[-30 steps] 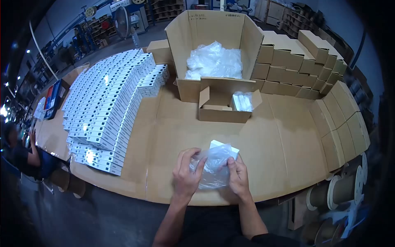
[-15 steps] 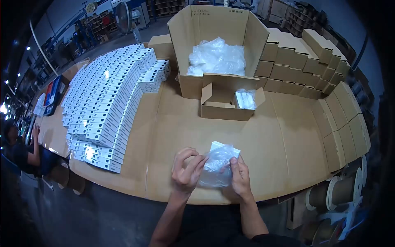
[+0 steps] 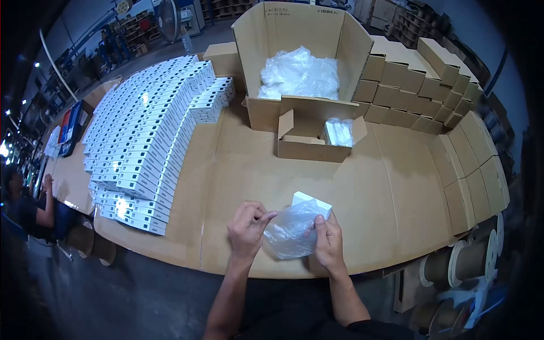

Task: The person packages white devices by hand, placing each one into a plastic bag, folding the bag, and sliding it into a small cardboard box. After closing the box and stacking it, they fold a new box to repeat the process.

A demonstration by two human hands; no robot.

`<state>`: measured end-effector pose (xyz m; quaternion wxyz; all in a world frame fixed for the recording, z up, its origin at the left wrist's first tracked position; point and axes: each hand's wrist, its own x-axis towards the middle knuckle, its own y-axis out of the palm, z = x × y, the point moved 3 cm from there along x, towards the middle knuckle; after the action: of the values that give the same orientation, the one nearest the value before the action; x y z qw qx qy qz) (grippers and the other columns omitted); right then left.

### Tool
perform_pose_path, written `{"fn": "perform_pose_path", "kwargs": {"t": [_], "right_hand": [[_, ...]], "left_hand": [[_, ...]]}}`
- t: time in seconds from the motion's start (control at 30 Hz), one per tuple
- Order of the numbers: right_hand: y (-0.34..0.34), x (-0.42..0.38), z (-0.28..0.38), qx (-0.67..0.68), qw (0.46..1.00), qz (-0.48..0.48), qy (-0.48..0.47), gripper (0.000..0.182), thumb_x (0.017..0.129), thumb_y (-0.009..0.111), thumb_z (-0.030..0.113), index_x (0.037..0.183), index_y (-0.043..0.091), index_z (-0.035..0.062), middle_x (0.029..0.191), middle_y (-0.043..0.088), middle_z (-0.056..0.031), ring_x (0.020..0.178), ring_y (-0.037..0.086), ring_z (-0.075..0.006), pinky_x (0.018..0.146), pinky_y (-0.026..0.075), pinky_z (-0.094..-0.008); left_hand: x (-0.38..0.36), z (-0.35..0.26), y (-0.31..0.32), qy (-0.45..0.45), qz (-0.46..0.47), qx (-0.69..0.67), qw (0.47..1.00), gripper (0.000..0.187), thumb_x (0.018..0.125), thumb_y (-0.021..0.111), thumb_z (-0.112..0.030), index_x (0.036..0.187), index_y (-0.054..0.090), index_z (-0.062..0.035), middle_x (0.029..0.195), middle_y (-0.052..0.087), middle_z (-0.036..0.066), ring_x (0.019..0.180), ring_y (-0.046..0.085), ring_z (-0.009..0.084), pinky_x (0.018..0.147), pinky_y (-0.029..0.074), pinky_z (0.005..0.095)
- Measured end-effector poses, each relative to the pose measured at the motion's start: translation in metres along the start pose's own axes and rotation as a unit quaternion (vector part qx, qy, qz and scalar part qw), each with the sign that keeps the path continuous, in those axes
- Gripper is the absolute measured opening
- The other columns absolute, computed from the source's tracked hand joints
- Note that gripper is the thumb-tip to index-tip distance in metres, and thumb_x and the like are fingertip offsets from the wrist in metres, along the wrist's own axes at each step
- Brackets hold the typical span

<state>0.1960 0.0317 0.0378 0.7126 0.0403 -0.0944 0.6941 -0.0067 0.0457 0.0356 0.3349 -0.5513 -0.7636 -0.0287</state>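
In front of me, my right hand [image 3: 328, 241] grips a small white box [image 3: 313, 202] together with a clear plastic bag [image 3: 292, 229]. The bag hangs to the left of the box and covers part of its lower side. My left hand [image 3: 248, 226] pinches the bag's left edge between thumb and finger, holding it stretched away from the box. Beyond my hands stands an open cardboard carton [image 3: 314, 151] with several bagged white boxes [image 3: 339, 132] upright at its right end.
Stacked white boxes [image 3: 144, 141] fill the table's left side. A large carton [image 3: 303, 25] at the back holds a heap of plastic bags [image 3: 300, 73]. Closed brown cartons [image 3: 405, 85] line the back right and right edge. A person [image 3: 34, 204] sits at far left.
My left hand has moved a little left, pulling the bag's edge outward so the bag spreads wider. More of the white box's top now shows.
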Motion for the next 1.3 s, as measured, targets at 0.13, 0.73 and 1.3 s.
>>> {"fn": "perform_pose_path", "kwargs": {"t": [0.13, 0.73, 1.3], "right_hand": [[0.003, 0.001, 0.009, -0.132, 0.987, -0.018, -0.093, 0.039, 0.108, 0.052, 0.016, 0.080, 0.065, -0.0069, 0.110, 0.059, -0.0215, 0.085, 0.064, -0.0288, 0.076, 0.051, -0.0392], [0.005, 0.000, 0.012, -0.164, 0.980, -0.019, -0.113, 0.035, 0.106, 0.055, 0.013, 0.079, 0.064, -0.0060, 0.113, 0.059, -0.0254, 0.077, 0.064, -0.0306, 0.070, 0.051, -0.0413], [-0.022, -0.009, -0.003, -0.126, 0.987, 0.099, 0.006, 0.015, 0.087, 0.081, 0.010, 0.092, 0.073, -0.0006, 0.110, 0.059, -0.0150, 0.098, 0.062, -0.0264, 0.084, 0.052, -0.0360]], "left_hand": [[0.013, -0.022, -0.003, 0.072, -0.049, 0.149, 0.985, 0.028, 0.078, 0.087, -0.014, 0.100, 0.072, -0.0029, 0.100, 0.070, 0.011, 0.094, 0.066, 0.0261, 0.080, 0.052, 0.0378], [0.001, -0.034, 0.012, 0.114, 0.039, 0.083, 0.989, 0.031, 0.075, 0.088, -0.006, 0.099, 0.069, -0.0031, 0.091, 0.070, 0.008, 0.079, 0.068, 0.0242, 0.070, 0.055, 0.0351], [0.021, -0.007, 0.007, -0.280, 0.232, -0.095, 0.927, 0.025, 0.107, 0.058, -0.025, 0.105, 0.061, -0.0007, 0.082, 0.067, 0.016, 0.074, 0.069, 0.0264, 0.071, 0.053, 0.0362]]}}
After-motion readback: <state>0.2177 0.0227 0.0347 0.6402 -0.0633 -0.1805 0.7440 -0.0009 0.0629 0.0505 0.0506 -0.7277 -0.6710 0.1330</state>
